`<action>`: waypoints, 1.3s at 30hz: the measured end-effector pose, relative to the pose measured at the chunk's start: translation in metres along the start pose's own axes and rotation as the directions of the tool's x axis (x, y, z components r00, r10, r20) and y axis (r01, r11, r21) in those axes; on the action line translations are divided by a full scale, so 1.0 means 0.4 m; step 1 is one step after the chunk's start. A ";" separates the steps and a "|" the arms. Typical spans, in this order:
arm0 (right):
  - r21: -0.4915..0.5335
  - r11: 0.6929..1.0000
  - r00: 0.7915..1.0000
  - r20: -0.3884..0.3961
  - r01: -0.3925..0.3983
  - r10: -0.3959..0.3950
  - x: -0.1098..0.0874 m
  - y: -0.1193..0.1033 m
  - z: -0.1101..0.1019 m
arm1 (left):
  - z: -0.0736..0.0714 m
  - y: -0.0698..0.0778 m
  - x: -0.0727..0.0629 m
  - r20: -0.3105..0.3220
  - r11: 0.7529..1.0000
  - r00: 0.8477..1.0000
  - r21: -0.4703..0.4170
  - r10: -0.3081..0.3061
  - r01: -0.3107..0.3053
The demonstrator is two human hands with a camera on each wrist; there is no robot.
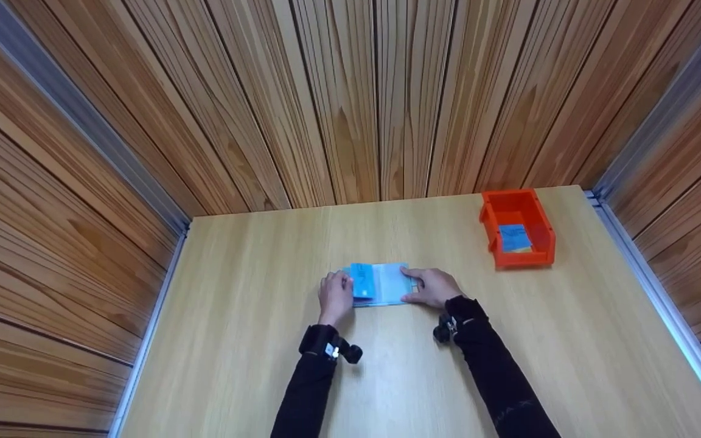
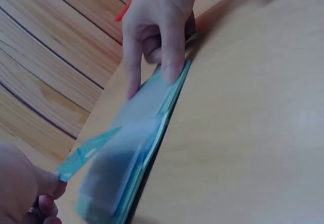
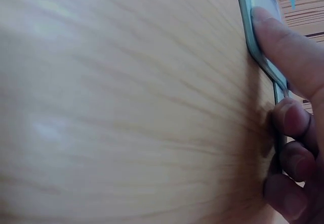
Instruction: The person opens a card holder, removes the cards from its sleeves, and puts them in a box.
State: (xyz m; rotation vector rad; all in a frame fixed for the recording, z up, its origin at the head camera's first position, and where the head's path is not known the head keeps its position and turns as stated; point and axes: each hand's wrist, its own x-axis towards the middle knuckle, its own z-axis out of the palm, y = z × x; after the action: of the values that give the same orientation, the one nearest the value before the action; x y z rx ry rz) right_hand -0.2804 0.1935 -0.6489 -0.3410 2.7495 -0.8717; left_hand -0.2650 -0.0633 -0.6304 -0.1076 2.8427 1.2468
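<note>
An opened card holder [image 1: 392, 285] with clear sleeves and a pale blue-green border lies on the table in front of me. My left hand [image 1: 336, 297] pinches a small blue card [image 1: 362, 280] between thumb and fingers, over the holder's left part. In the left wrist view, that card [image 2: 86, 155] slants down, its far tip right at the clear sleeve [image 2: 114, 168]. My right hand [image 1: 432, 287] grips the holder's right end, thumb and forefinger spread across its width. Up close in the right wrist view, the thumb [image 3: 283, 47] lies on the holder's border and the other fingers curl beside it.
An orange bin [image 1: 524, 260] stands at the back right of the wooden table [image 1: 253, 340], with a blue card [image 1: 513, 237] inside. Wood-plank walls [image 1: 350, 109] enclose the back and sides. Metal rails [image 1: 661, 298] run along the table's side edges.
</note>
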 end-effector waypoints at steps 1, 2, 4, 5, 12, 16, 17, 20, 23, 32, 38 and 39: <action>0.001 1.000 1.000 -0.002 0.000 0.000 -0.001 0.002 0.001 | -0.005 -0.003 0.002 0.005 1.000 1.000 -0.007 -0.001 0.002; -0.002 1.000 1.000 -0.004 -0.001 0.001 -0.002 0.004 0.001 | -0.011 -0.006 0.003 0.008 1.000 1.000 -0.020 0.000 0.001; -0.005 1.000 1.000 -0.001 0.001 -0.002 -0.003 0.005 -0.003 | -0.023 -0.007 0.005 0.005 0.999 1.000 -0.043 0.005 -0.005; -0.005 1.000 1.000 0.004 -0.002 0.002 -0.003 0.005 -0.005 | -0.029 -0.005 0.007 0.003 0.998 1.000 -0.060 0.004 -0.003; 0.009 1.000 1.000 0.008 -0.029 0.029 -0.006 -0.003 -0.021 | -0.074 0.049 0.016 0.011 0.966 1.000 -0.259 0.000 0.003; 0.012 1.000 1.000 0.008 -0.009 0.009 -0.007 -0.002 -0.022 | -0.070 0.059 0.012 0.015 0.950 1.000 -0.311 -0.006 0.010; 0.014 1.000 1.000 0.010 -0.006 0.006 -0.007 -0.001 -0.022 | -0.067 0.060 0.011 0.016 0.949 1.000 -0.314 -0.006 0.011; 0.019 1.000 1.000 0.008 0.005 -0.005 -0.006 0.001 -0.020 | -0.059 0.061 0.008 0.009 0.947 1.000 -0.322 0.000 0.003; 0.037 0.999 1.000 0.006 0.000 0.000 -0.006 0.006 -0.021 | -0.056 0.064 0.009 -0.002 0.944 1.000 -0.329 0.014 -0.014; 0.359 0.932 0.995 -0.061 -0.047 0.073 -0.004 0.015 -0.025 | -0.047 0.067 0.003 0.009 0.928 0.999 -0.370 0.043 -0.036; 0.571 0.821 0.991 -0.107 -0.009 0.086 0.003 -0.080 -0.026 | -0.042 0.078 0.000 -0.006 0.916 0.996 -0.390 0.094 -0.089; 0.605 0.796 0.992 -0.093 -0.012 0.086 0.003 -0.101 -0.027 | -0.041 0.081 0.000 -0.007 0.914 0.994 -0.394 0.105 -0.100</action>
State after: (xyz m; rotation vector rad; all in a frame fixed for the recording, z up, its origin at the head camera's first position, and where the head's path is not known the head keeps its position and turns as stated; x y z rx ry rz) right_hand -0.2787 0.1668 -0.6169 -0.0912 2.3742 -1.7261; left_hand -0.2675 -0.0535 -0.5957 0.0420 2.5706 1.8197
